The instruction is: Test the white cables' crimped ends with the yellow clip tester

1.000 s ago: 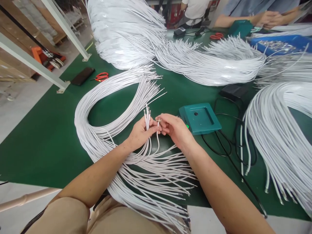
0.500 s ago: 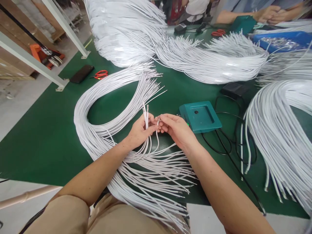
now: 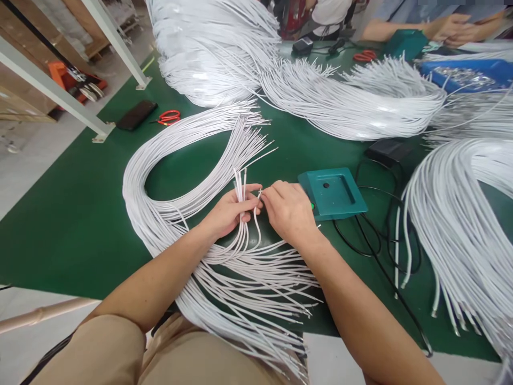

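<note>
My left hand point(image 3: 232, 211) is closed around several white cables point(image 3: 241, 193), their ends standing up past the thumb. A single white cable point(image 3: 257, 216) curves up between my two hands to a small metal end piece point(image 3: 260, 191). The fingertips of my right hand point(image 3: 289, 210) pinch at that end; how much of it they hold is partly hidden. Below my hands, the loose ends of a large white cable bundle point(image 3: 154, 235) fan out to the right. A teal device with a recessed top point(image 3: 332, 193) sits just right of my right hand.
Red-handled scissors point(image 3: 169, 117) and a dark phone-like object point(image 3: 137, 115) lie at the back left. More cable bundles point(image 3: 452, 214) fill the right and back point(image 3: 216, 53). A blue bin point(image 3: 468, 72) holds small metal parts. Opposite, another person's hands point(image 3: 451, 29) are at work.
My right hand has turned over, its back now facing up, with its fingertips at the cable's end. My left fingers have spread slightly, still holding the cables.
</note>
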Motion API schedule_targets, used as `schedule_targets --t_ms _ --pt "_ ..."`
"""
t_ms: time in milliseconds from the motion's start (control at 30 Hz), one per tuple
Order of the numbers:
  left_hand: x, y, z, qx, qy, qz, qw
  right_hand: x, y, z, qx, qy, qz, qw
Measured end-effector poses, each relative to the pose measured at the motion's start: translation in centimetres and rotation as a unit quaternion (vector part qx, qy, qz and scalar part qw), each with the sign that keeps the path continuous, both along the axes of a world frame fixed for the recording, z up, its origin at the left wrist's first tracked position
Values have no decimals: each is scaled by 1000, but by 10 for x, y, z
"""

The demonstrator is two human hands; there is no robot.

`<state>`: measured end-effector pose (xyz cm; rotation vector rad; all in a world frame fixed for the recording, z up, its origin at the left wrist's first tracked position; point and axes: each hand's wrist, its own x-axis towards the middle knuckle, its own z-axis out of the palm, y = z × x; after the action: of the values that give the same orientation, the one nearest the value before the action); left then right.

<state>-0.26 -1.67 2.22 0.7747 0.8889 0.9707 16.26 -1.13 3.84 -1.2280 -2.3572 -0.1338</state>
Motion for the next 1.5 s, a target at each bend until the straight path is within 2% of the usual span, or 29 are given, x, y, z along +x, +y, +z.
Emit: schedule_targets --t_ms 133,333,567,733,867,933,1067,1167,1267,1367,1433,1500 --pt "-1 3 -4 47 110 23 992 13 9 4 -11 -60 -38 997" --pt "1 5 -7 93 224 19 970 22 17 3 -79 -84 -25 993" --pt "2 10 -12 91 318 15 943 20 18 0 -52 -93 -30 994" --pt "1 10 -16 95 308 4 947 24 16 3 -50 -74 -48 995" --pt "-2 11 -19 97 289 -6 952 37 14 3 13 -45 -178 983" --pt "-5 12 -20 96 290 -13 952 43 14 -1 18 -48 -209 977" --pt "-12 12 -16 95 273 2 957 45 18 -9 10 -46 -194 980" --pt "-14 9 -11 112 233 3 966 40 13 -2 5 -13 -166 986" --pt "-14 7 -6 121 174 -22 977 30 -15 30 -9 56 -78 995" --pt "-12 6 -4 116 135 -41 983 18 -74 79 -14 129 29 991" --pt "-11 5 -3 105 122 -49 986 10 -123 105 -22 158 7 987" --pt "-11 4 -2 95 114 -55 987 4 -173 114 -58 206 -23 977"
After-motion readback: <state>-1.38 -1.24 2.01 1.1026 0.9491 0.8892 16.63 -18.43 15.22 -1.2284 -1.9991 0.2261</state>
